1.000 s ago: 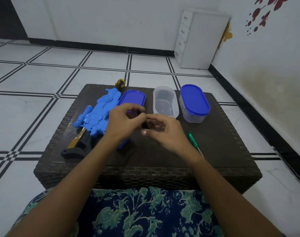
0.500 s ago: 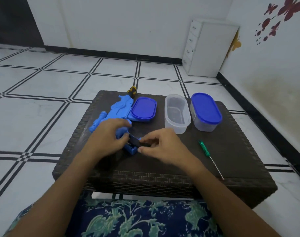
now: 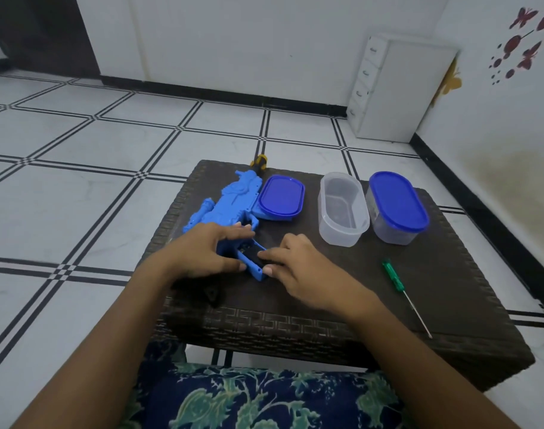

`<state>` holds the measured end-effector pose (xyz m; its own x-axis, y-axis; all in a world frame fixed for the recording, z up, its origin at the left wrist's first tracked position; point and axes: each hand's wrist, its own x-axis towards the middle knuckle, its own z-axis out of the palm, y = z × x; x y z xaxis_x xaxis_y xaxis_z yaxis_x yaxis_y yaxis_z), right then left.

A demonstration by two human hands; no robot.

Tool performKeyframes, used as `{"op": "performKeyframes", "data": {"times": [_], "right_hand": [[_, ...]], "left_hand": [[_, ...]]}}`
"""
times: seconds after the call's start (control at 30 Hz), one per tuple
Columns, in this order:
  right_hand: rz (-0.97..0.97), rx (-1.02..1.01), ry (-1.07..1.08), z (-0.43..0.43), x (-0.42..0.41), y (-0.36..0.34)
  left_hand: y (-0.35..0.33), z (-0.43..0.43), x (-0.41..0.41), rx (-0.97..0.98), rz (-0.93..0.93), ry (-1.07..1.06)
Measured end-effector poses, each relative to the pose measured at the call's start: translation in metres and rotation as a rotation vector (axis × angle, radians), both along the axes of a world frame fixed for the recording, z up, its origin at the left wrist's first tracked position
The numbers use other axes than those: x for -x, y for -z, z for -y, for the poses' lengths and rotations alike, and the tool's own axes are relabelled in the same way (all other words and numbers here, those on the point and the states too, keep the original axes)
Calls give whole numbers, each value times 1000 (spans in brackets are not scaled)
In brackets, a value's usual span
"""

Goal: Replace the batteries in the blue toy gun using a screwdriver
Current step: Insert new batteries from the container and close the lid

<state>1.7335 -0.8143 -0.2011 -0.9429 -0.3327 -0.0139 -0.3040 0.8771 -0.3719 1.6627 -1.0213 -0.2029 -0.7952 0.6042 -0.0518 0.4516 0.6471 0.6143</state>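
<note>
open tub (image 3: 341, 212): contents unclear. second tub (image 3: 399, 209) was lidded; spare lid (image 3: 281, 196) touched gun (image 3: 230, 202). left hand (image 3: 202, 252) fingers gripped gun, right hand (image 3: 298, 267) fingers pinched dark part (image 3: 254, 254) in its compartment.

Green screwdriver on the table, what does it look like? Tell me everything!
The green screwdriver is slim, with a bright green handle that looks like plastic and a long, thin silver shaft that looks like metal. It lies flat on the dark woven table, slanted, handle farther from the person and tip near the table's front edge. It sits to the right of the right hand, apart from it. Nothing but the table touches it.
</note>
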Motion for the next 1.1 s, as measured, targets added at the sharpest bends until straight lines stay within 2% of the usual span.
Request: {"op": "performKeyframes", "data": {"times": [0.17, 0.3, 0.5, 0.6, 0.7, 1.1], "right_hand": [[-3, -51, 6, -1, 5, 1], [111, 75, -65, -8, 18, 2], [58, 114, -102, -10, 30, 7], [18, 228, -18, -14, 27, 12], [48, 332, 84, -16, 24, 13], [-11, 437, 176, -21, 15, 18]], "left_hand": [[-3, 1, 1, -9, 18, -41], [-6, -1, 1, -19, 34, -71], [-7, -1, 4, -50, 125, -95], [-7, -2, 6, -36, 129, -96], [-6, -3, 7, -37, 117, -113], [-9, -14, -6, 32, -60, -170]]}}
